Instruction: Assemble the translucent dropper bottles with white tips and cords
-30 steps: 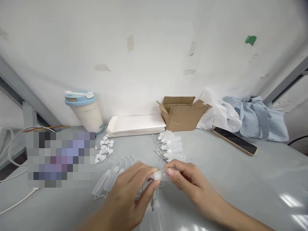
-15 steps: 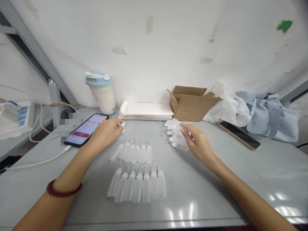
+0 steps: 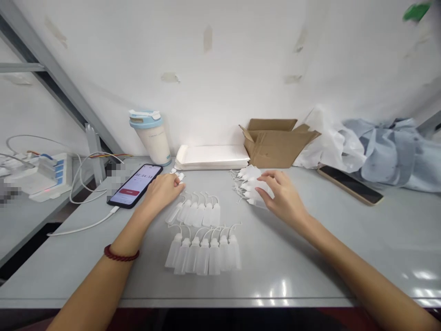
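Note:
Two rows of small translucent bottles with curved white tips lie on the grey table (image 3: 310, 271): a near row (image 3: 204, 250) and a far row (image 3: 198, 212). My left hand (image 3: 163, 191) reaches past the far row to the small white caps (image 3: 178, 174), fingers curled on them. My right hand (image 3: 279, 196) rests on a pile of loose bottles (image 3: 248, 182), fingers bent around one. A red bead bracelet (image 3: 121, 254) sits on my left wrist.
A phone (image 3: 135, 185) with a lit timer lies on a white cable at the left. Along the wall stand a blue-lidded cup (image 3: 152, 136), a white tray stack (image 3: 212, 156), a cardboard box (image 3: 275, 142), a plastic bag, blue cloth (image 3: 389, 149). A second phone (image 3: 349, 184) lies right.
A second ago both hands held one bottle together near me. They have since parted: the left went to the caps, the right to the bottle pile. The view shifted slightly.

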### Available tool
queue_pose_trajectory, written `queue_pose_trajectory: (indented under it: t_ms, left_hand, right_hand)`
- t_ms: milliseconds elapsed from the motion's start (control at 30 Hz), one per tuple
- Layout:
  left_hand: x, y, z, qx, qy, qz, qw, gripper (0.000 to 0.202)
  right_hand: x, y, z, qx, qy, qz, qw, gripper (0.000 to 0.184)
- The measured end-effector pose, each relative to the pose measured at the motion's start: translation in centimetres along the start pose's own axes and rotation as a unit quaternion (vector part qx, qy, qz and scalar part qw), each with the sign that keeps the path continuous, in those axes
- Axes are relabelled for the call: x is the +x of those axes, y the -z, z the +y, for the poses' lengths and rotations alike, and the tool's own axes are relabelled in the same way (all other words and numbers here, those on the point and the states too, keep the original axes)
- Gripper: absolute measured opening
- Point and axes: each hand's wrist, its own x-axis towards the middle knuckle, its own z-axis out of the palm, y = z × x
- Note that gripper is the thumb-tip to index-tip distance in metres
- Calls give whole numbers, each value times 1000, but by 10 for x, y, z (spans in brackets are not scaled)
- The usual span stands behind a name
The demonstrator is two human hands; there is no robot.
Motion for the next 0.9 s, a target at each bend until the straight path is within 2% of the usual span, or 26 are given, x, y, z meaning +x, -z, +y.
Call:
queue_pose_trajectory:
  t_ms: [100, 167, 233, 267, 333, 467, 567, 667, 767, 900]
  left_hand:
    - [1, -3, 4, -26, 4, 6, 1000, 25]
    - [-1, -3, 11, -88, 4, 13, 996, 26]
    - [-5, -2, 19, -151, 4, 11, 988, 28]
    - [-7, 0, 23, -176, 6, 8, 984, 30]
    - [-11, 4, 30, -226, 21, 2, 974, 31]
    - [-19, 14, 42, -331, 37, -18, 943, 27]
    - [-28, 16, 54, -394, 7, -89, 915, 23]
    - [-38, 12, 67, -394, -23, -170, 903, 21]
    - [-48, 5, 77, -393, -48, -230, 889, 21]
    - [-54, -1, 85, -408, -59, -279, 867, 19]
  right_hand:
    - [-8, 16, -27, 64, 31, -32, 997, 16]
    - [-16, 26, -46, 133, 46, -136, 981, 17]
    - [-26, 31, -62, 158, 73, -260, 950, 32]
    - [-31, 32, -68, 166, 85, -304, 934, 35]
    - [-39, 30, -75, 162, 88, -348, 919, 39]
    - [-45, 19, -75, 148, 48, -350, 924, 42]
    - [-40, 11, -72, 145, -26, -348, 926, 38]
    - [-34, 10, -69, 125, -76, -349, 925, 32]
    - [-30, 13, -67, 84, -73, -359, 927, 31]
    - [-29, 16, -65, 42, -36, -357, 933, 27]
